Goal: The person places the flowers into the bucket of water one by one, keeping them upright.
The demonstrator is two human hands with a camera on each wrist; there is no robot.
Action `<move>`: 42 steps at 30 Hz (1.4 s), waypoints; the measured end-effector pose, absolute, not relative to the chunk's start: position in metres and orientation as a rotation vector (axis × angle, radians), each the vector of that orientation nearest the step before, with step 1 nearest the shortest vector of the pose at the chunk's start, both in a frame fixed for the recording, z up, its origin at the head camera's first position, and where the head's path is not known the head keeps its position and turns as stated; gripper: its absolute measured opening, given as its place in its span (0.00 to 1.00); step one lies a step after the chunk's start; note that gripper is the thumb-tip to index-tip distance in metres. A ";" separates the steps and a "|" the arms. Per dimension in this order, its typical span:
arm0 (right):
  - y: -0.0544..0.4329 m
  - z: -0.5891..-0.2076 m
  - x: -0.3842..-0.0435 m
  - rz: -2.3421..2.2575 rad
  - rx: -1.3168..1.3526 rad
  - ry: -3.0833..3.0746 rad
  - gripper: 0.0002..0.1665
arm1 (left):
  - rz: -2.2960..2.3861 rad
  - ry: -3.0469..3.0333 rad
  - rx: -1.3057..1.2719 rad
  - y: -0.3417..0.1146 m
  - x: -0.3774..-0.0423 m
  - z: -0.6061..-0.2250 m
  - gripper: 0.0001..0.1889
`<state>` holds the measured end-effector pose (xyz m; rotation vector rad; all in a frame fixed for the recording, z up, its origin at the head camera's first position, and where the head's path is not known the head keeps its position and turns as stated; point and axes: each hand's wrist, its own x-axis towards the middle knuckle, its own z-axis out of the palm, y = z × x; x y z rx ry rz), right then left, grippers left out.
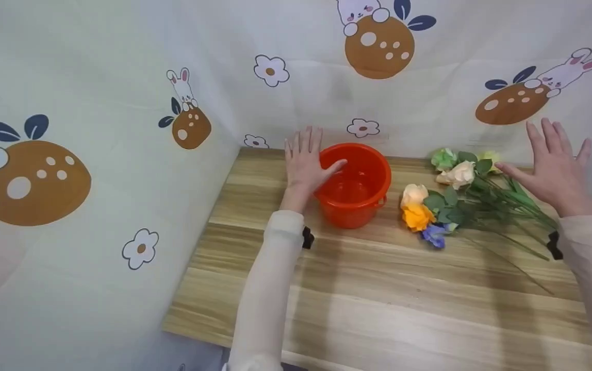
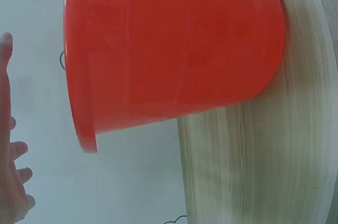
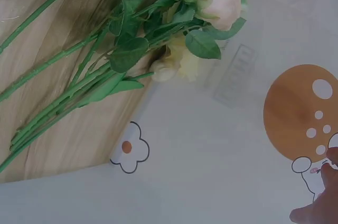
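Note:
A red plastic bucket (image 1: 350, 211) stands upright on the wooden table. My left hand (image 1: 306, 162) is spread with straight fingers above the bucket's left side, holding nothing; the left wrist view shows the red bucket wall (image 2: 174, 44) close by and apart from the fingers (image 2: 16, 150). On the right, my right hand (image 1: 556, 170) is raised with fingers spread, holding nothing. Below and left of it lie flowers with long green stems (image 1: 520, 206), among them an orange flower (image 1: 418, 217), a blue flower (image 1: 434, 235) and a pale peach flower (image 1: 460, 174).
The wooden table (image 1: 378, 293) meets a pale cloth backdrop (image 1: 316, 98) printed with rabbits, brown fruit and flowers at its back and left side. The bucket has a small handle lug (image 1: 381, 201) on its right side.

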<state>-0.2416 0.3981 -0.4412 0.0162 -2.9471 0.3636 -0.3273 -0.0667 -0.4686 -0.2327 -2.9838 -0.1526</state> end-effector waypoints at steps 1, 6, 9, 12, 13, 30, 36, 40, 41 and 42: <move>0.398 -0.442 -0.242 0.364 0.015 -2.944 0.61 | -0.150 -2.980 -0.234 -0.067 -0.327 -0.469 0.52; 0.398 -0.447 -0.241 0.385 0.020 -2.916 0.60 | -0.189 -2.956 -0.253 -0.070 -0.327 -0.471 0.51; 0.399 -0.452 -0.240 0.411 0.035 -2.891 0.59 | -0.219 -2.931 -0.270 -0.071 -0.325 -0.473 0.50; 0.399 -0.456 -0.239 0.437 0.062 -2.864 0.58 | -0.247 -2.906 -0.283 -0.073 -0.324 -0.476 0.50; 0.399 -0.458 -0.239 0.442 0.067 -2.859 0.58 | -0.253 -2.900 -0.285 -0.074 -0.324 -0.478 0.50; 0.397 -0.480 -0.233 0.547 0.066 -2.849 0.58 | -0.415 -2.827 -0.306 -0.082 -0.317 -0.498 0.45; 0.398 -0.486 -0.232 0.585 0.091 -2.836 0.56 | -0.445 -2.825 -0.316 -0.085 -0.315 -0.505 0.44; 0.398 -0.491 -0.230 0.621 0.100 -2.826 0.55 | -0.471 -2.805 -0.334 -0.087 -0.313 -0.508 0.40; 0.398 -0.492 -0.229 0.630 0.104 -2.823 0.55 | -0.476 -2.796 -0.339 -0.087 -0.312 -0.509 0.39; 0.399 -0.493 -0.228 0.637 0.107 -2.820 0.54 | -0.480 -2.785 -0.347 -0.088 -0.311 -0.510 0.38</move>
